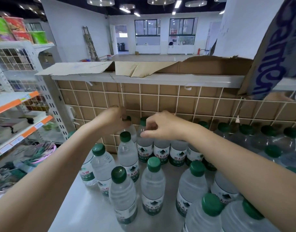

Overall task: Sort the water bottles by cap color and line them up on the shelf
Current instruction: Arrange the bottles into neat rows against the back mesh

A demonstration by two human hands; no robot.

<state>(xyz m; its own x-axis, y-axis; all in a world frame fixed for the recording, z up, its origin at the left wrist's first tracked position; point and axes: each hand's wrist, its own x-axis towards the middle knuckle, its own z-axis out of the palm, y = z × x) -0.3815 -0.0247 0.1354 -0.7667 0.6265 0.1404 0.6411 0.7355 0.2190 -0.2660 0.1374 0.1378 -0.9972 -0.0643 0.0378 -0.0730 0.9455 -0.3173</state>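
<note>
We are mid-placement at the far back row of the white shelf (pixel 87 195). Our left hand (pixel 113 117) pinches the neck of a green-capped water bottle (pixel 131 129); our right hand (pixel 162 125), fingers curled, grips the neck of the adjoining bottle (pixel 143 139) at the row's left end. Loose green-capped bottles (pixel 153 183) stand nearer. Next, we judge: settle both upright against the wire grid (pixel 160 97), flush with the row.

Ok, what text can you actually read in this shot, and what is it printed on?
"农夫山泉" on the bottle labels in the back row.
"饮用纯净水", partly covered, below it on the same labels.
Large blue letters on the cardboard flap, top right: cut off, not readable as a word.
Price tags on the left shelf rails: too blurred.
Packets top left: print unreadable.
</note>
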